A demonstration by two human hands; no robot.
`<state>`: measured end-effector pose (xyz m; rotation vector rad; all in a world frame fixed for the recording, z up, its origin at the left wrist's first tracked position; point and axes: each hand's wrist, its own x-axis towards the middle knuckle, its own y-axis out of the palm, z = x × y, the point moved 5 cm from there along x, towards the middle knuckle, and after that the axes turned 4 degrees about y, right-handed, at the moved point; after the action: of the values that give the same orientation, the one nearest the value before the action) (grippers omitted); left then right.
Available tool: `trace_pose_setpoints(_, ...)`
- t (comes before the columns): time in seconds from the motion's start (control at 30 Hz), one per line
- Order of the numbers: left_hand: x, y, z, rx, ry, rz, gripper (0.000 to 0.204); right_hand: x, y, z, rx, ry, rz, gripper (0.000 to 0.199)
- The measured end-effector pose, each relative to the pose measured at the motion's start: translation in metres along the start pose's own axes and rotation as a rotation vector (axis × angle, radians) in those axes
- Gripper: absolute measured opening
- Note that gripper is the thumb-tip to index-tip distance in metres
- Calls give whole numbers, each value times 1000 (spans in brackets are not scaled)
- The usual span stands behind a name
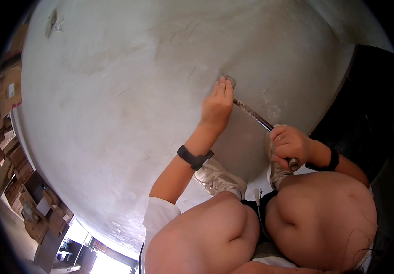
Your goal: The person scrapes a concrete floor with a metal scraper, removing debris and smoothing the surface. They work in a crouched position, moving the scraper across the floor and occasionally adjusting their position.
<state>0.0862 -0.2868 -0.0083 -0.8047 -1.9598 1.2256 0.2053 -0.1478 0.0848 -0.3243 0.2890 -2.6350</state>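
Observation:
My right hand (293, 147) is closed around the near end of a slim, dark, worn rod-handled tool (254, 114), whose butt pokes out below my fingers. The rod slants up and left to my left hand (218, 104), whose fingers are bent together over its far end. A small grey-brown lump (230, 81) shows beside those fingertips; whether it is the tool's head, I cannot make out. Under the tool lies a smooth grey concrete floor (124, 100) with scuffs and scratches.
My bent knees and pale laced shoes (220, 178) are close below my hands. Cardboard boxes (12, 89) are piled along the left edge. At the right is a large dark area (366, 100). A chipped spot (51, 23) marks the far left floor.

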Motion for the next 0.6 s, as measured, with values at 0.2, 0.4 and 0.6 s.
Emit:
trace_pose_setpoints(0.2,1,-3,1,53,22,4,34,1,4,-6,56,-30,32,30)
trace_pose_setpoints(0.4,17,1,30,155,-30,-30,34,12,-4,-30,-62,-26,-86,29)
trace_pose_setpoints(0.6,36,-14,64,50,-168,127,24,56,-3,-27,-46,-26,-71,28)
